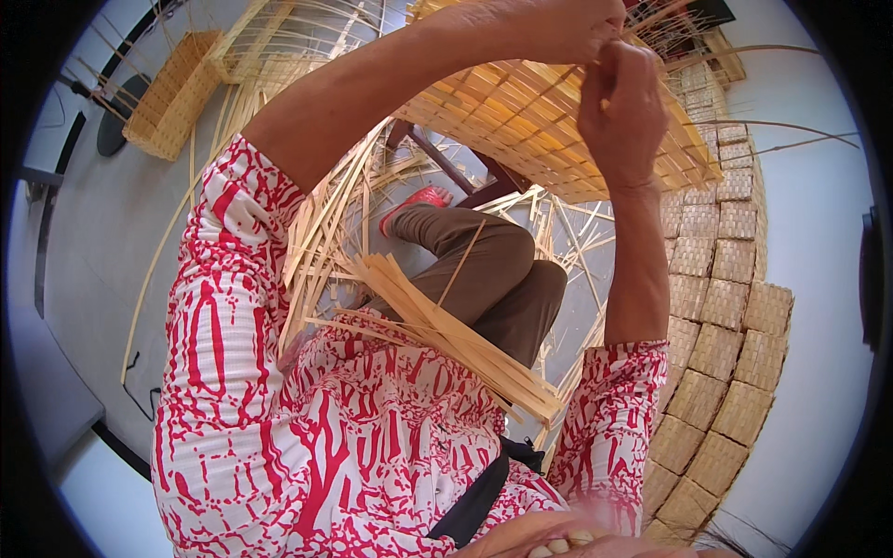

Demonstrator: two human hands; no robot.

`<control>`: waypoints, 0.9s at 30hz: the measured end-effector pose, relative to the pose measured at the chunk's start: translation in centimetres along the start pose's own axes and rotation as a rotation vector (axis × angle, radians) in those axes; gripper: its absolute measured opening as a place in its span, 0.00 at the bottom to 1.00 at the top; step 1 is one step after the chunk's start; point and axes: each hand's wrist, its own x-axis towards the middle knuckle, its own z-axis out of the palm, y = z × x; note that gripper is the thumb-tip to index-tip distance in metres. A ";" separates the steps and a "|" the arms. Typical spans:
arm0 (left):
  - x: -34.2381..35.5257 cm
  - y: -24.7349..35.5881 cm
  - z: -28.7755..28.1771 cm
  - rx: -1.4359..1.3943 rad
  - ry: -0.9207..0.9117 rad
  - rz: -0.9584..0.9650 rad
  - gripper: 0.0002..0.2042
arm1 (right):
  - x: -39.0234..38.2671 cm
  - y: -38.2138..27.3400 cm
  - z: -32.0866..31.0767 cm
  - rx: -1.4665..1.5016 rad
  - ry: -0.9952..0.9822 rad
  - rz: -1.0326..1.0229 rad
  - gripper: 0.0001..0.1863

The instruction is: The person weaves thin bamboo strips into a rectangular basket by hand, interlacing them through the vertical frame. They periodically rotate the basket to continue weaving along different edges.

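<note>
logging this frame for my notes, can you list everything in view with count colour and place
woven panel: one, tan-orange, held up at top centre
strip bundle: one, pale yellow, across the lap
loose strips: many, pale yellow, on the floor left of the legs
basket: one, tan, on the floor at upper left
stacked baskets: many, tan, in rows along the right
floor: grey, left side
shoe: one, red, centre, under the panel
trousers: brown, centre
shirt: red and white pattern, lower centre
left hand: at the panel's top edge, pinching strips
right hand: in front of the panel, fingers up at the same edge
</note>
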 end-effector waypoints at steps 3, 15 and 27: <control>-0.3 -0.9 0.2 -0.077 0.039 -0.062 0.15 | 0.1 -0.3 0.3 0.094 -0.046 -0.035 0.13; -1.3 -0.4 0.2 -0.311 0.115 -0.163 0.11 | 7.1 2.7 -4.6 -0.306 0.026 -0.550 0.08; -0.1 0.0 1.3 -0.258 0.122 -0.155 0.09 | 9.4 4.6 -7.3 -0.327 -0.400 -0.691 0.16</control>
